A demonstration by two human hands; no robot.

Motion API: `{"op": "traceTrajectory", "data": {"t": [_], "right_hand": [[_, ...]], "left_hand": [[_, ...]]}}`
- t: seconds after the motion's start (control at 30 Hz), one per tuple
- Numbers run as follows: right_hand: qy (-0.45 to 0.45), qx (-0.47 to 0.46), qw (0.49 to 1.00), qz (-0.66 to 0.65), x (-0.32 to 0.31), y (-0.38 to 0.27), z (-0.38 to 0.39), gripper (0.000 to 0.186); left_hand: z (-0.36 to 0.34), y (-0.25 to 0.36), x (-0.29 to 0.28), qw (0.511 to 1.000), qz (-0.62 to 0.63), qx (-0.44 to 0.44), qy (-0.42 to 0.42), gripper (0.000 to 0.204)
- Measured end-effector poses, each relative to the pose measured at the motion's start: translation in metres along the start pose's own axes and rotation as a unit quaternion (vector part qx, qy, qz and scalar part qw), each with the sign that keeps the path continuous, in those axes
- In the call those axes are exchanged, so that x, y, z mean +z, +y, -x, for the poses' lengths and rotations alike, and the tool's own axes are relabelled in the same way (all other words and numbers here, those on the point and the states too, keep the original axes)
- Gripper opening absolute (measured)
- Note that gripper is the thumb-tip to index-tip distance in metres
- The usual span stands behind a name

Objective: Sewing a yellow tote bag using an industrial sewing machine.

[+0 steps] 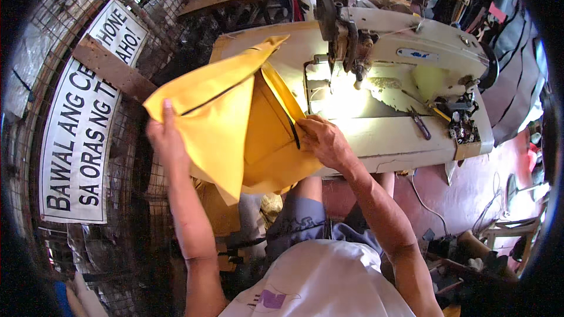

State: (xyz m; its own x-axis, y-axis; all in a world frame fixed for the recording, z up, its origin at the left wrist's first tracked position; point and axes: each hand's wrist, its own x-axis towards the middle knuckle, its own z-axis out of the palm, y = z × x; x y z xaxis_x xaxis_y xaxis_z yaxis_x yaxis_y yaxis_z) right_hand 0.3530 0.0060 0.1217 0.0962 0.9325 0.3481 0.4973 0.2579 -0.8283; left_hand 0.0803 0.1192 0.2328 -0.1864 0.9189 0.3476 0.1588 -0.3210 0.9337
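Observation:
Between my hands hangs a yellow fabric piece (217,135) with dark strips along some edges, folded so that its inner side shows. My left hand (168,141) grips its left edge, thumb on top and the other fingers behind the cloth. At the opposite edge my right hand (322,140) pinches the yellow material beside a black strip. To the right of the cloth stands a sewing machine (411,38), its lamp shining on the needle area. The cloth is apart from the needle and partly covers the left end of the pale machine table (388,144).
Dark-handled snips (419,123) lie on the table near a cluster of metal parts (464,120). A wire mesh wall with a white sign (76,147) rises at the left. Dark cloth (517,82) hangs at the right, and a cable (426,202) runs over the reddish floor.

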Motion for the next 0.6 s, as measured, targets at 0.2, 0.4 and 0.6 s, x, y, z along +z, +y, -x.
{"op": "traceTrajectory", "data": {"t": [0.2, 0.4, 0.6], "right_hand": [[0.028, -0.136, 0.982, 0.128, -0.016, -0.023, -0.015, 0.031], [0.058, -0.158, 0.974, 0.155, -0.027, -0.049, -0.019, 0.033], [0.133, -0.261, 0.927, 0.235, -0.020, -0.105, -0.117, 0.035]], "left_hand": [[-0.071, 0.066, -0.079, 0.979, -0.065, 0.157, 0.114, 0.039], [-0.140, 0.135, -0.164, 0.885, -0.182, 0.331, 0.274, 0.049], [-0.219, 0.229, -0.213, 0.883, 0.008, 0.299, 0.361, 0.038]]}}
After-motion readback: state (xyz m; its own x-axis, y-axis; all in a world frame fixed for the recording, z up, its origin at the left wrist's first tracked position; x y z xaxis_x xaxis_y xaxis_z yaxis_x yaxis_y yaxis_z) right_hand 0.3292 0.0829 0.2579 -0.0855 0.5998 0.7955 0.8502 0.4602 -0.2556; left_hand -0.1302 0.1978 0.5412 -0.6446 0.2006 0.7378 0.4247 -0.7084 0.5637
